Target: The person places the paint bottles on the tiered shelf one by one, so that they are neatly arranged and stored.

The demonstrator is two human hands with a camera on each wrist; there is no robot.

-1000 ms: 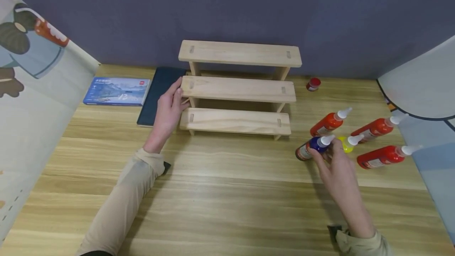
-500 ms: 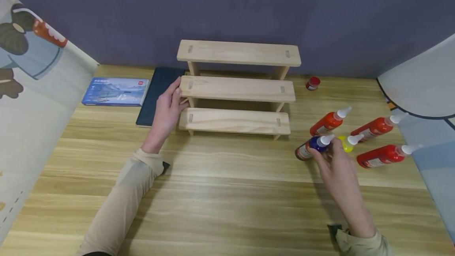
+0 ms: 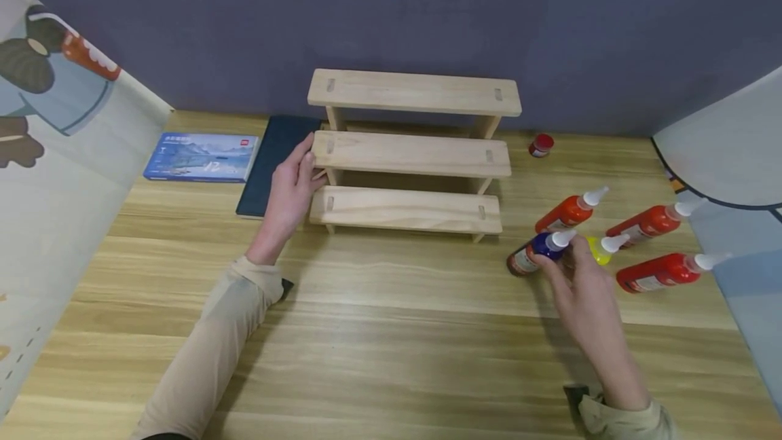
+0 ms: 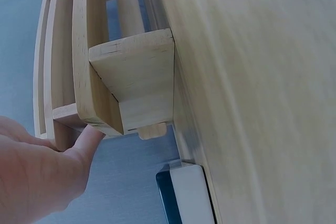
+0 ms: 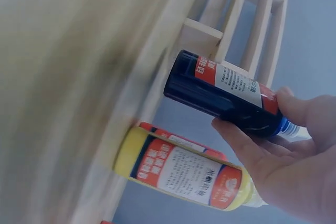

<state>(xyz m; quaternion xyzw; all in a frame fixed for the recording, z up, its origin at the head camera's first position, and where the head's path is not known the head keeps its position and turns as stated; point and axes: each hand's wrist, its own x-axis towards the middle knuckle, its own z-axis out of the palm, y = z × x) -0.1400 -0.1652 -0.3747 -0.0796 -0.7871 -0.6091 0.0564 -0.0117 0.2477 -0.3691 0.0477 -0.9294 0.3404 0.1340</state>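
My left hand [image 3: 290,190] grips the left end of the middle step of a three-tier wooden display shelf [image 3: 409,153]. In the left wrist view, the thumb [image 4: 86,142] lies along the front of that step, and the other fingers are largely hidden behind it. My right hand [image 3: 589,297] pinches a dark blue paint bottle [image 3: 525,259] near its white nozzle cap, between thumb and fingers. The right wrist view shows the blue bottle tilted, its base close over the table. A yellow paint bottle [image 5: 189,174] stands just beside it, partly hidden by the hand in the head view.
Several red paint bottles [image 3: 658,273] stand around the yellow one on the right. A small red-lidded jar [image 3: 541,145] is right of the shelf. A blue flat box [image 3: 201,157] and a dark notebook [image 3: 259,185] lie at left. A dark panel [image 3: 415,12] backs the wooden table [image 3: 391,345].
The blue bottle has shifted very slightly left, away from the yellow one, with my right hand. My left hand keeps its hold on the shelf; the view itself shifts a little.
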